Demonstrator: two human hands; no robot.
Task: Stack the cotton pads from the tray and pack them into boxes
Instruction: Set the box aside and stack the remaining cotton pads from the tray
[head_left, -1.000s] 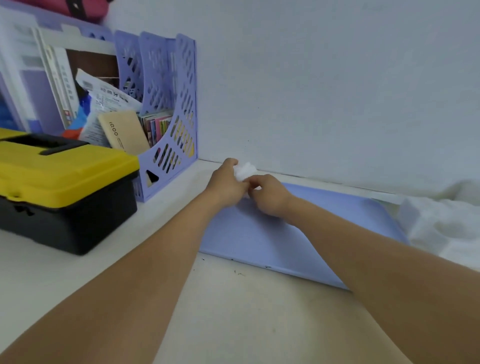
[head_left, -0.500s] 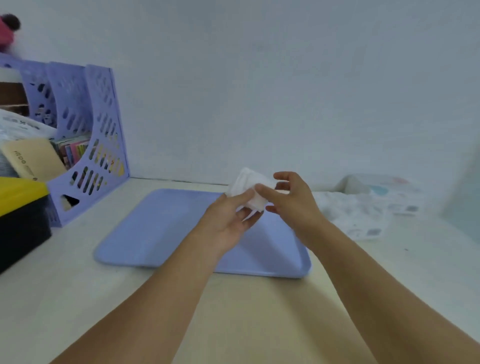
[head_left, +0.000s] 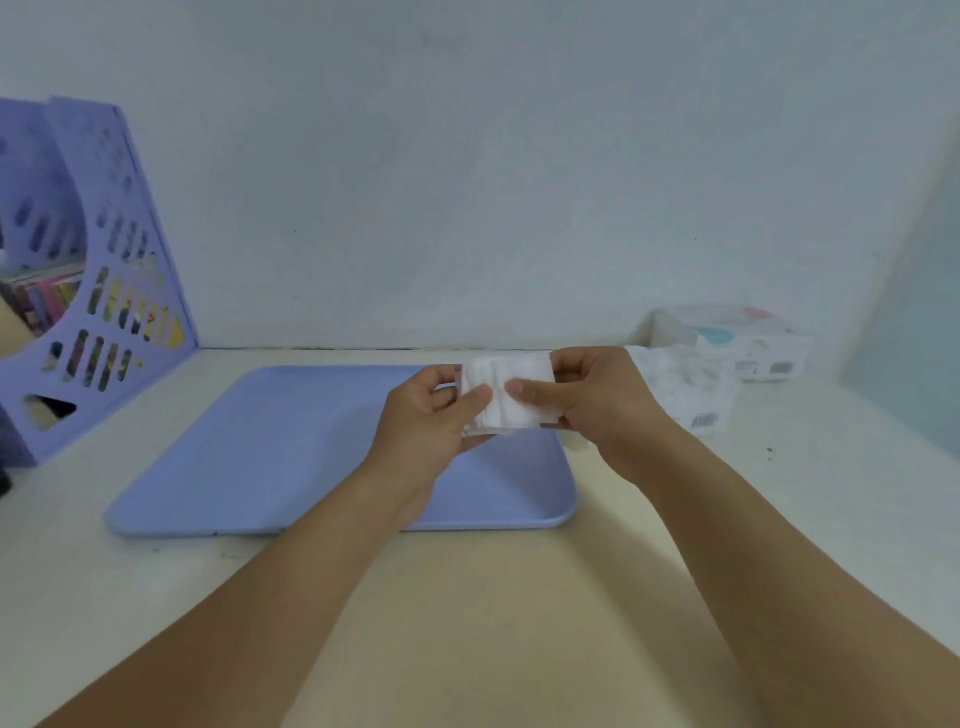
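Note:
A small stack of white cotton pads (head_left: 511, 382) is held up above the right end of the lilac tray (head_left: 270, 457). My left hand (head_left: 431, 415) grips the stack's left side, thumb on top. On the stack's right side my right hand (head_left: 597, 400) pinches it, also with the thumb on top. The tray's visible surface holds no pads. To the right, by the wall, stands a white box (head_left: 737, 338) with a blurred white packet (head_left: 680, 389) in front of it.
A lilac perforated file rack (head_left: 104, 291) with books stands at the left against the wall. The pale desk (head_left: 493, 623) stretches toward me under my forearms. A wall closes the back, and a pale panel rises at the far right.
The view swung right, so the yellow toolbox has left the frame. Both hands carried the pads from the tray's far left corner to its right end and squared them into a flat stack.

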